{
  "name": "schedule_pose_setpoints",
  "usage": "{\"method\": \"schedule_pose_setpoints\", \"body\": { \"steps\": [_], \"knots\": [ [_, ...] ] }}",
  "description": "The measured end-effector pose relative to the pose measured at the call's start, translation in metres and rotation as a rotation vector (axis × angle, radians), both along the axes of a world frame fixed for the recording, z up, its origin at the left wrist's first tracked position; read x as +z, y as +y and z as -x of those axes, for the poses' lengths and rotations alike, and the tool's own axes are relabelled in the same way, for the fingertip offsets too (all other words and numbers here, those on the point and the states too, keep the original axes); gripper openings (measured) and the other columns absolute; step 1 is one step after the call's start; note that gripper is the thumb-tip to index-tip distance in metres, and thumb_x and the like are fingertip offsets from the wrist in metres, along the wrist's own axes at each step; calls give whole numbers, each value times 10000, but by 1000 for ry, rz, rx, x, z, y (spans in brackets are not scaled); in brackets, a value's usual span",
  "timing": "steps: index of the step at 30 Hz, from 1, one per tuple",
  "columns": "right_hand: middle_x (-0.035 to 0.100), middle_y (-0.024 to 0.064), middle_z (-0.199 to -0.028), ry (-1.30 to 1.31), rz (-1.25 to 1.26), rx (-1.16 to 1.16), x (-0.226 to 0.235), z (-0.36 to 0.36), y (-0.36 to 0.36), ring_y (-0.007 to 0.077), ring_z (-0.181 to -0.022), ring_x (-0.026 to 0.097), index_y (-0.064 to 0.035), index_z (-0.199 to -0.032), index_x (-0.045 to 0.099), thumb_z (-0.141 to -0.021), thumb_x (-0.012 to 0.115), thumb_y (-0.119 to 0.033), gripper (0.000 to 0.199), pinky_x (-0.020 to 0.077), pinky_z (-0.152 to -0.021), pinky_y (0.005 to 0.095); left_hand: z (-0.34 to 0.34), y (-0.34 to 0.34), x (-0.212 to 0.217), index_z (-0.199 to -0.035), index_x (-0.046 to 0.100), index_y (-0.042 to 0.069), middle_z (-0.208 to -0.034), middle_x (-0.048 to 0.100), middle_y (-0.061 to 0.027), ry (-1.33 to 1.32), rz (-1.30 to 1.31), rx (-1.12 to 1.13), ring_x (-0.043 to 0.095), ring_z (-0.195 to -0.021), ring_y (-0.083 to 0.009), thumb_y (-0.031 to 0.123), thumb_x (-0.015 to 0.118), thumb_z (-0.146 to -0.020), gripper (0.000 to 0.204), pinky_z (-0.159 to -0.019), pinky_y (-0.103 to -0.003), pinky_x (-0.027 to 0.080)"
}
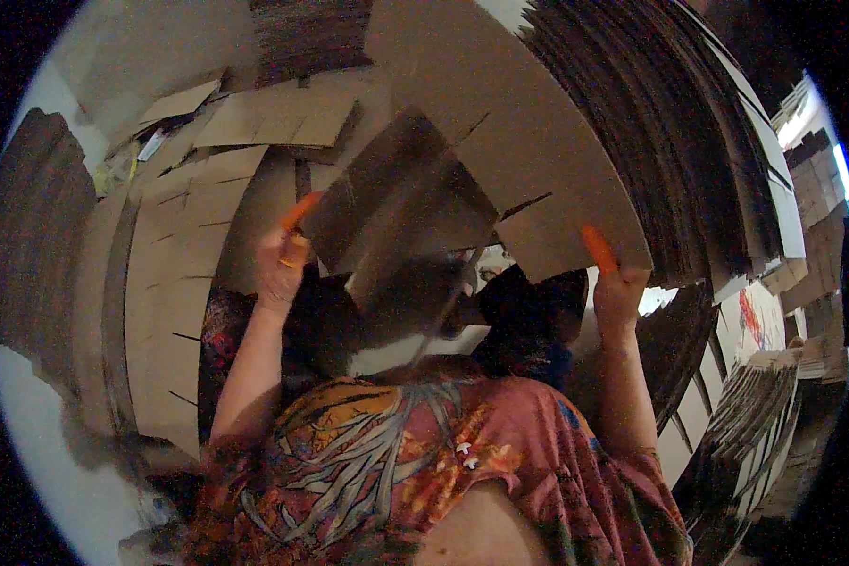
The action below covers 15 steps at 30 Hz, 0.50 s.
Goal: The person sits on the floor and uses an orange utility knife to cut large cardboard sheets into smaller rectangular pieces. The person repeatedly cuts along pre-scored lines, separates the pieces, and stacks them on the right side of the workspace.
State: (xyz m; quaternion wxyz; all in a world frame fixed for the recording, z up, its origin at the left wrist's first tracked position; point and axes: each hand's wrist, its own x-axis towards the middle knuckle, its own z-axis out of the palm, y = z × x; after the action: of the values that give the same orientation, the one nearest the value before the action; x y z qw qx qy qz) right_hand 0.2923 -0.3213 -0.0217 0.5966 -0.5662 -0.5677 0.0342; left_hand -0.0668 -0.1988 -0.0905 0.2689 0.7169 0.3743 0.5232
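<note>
A large brown cardboard blank [524,132] with slots cut in it is spread before me, partly folded; its left part is smeared by motion. My left hand [288,259], with orange covers on some fingers, is closed on the left edge of the cardboard. At the lower right corner, my right hand [620,288] grips the same blank, its orange-covered thumb lying on the face and the other fingers hidden behind. Dark gaps below the cardboard show only dim shapes.
Tall stacks of flat cardboard [660,123] rise at the right. More slotted cardboard sheets [184,311] stand at the left, with loose flat pieces [278,118] on top behind them. Another bundle of cardboard [745,434] stands at the lower right.
</note>
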Motion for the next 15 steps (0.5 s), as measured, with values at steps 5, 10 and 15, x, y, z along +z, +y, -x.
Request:
{"method": "schedule_pose_setpoints", "body": {
  "steps": [5, 10, 15],
  "knots": [
    [621, 95, -1022, 76, 47, 49, 4, -13, 8, 190, -953, 570, -27, -1017, 619, -762, 655, -119, 274, 443, -822, 311, -2, -26, -6, -1009, 588, -12, -794, 614, -47, 173, 163, 313, 507, -675, -77, 81, 601, -807, 222, -588, -233, 405],
    [619, 79, -1005, 68, 181, 90, 15, -22, 0, 177, -927, 570, -20, -1016, 610, -761, 651, -128, 279, 444, -804, 310, 24, -31, -16, -801, 569, -25, -636, 523, -32, 67, 35, 417, 430, -606, -76, 70, 595, -810, 98, -546, -238, 377],
    [609, 75, -987, 169, 214, 183, 18, -30, -5, 168, -894, 566, 10, -1036, 586, -752, 637, -28, 290, 448, -778, 291, 31, -32, -32, -775, 565, -25, -593, 490, -63, 8, 6, 472, 399, -581, -78, 73, 596, -809, 108, -520, -239, 352]
  ]
}}
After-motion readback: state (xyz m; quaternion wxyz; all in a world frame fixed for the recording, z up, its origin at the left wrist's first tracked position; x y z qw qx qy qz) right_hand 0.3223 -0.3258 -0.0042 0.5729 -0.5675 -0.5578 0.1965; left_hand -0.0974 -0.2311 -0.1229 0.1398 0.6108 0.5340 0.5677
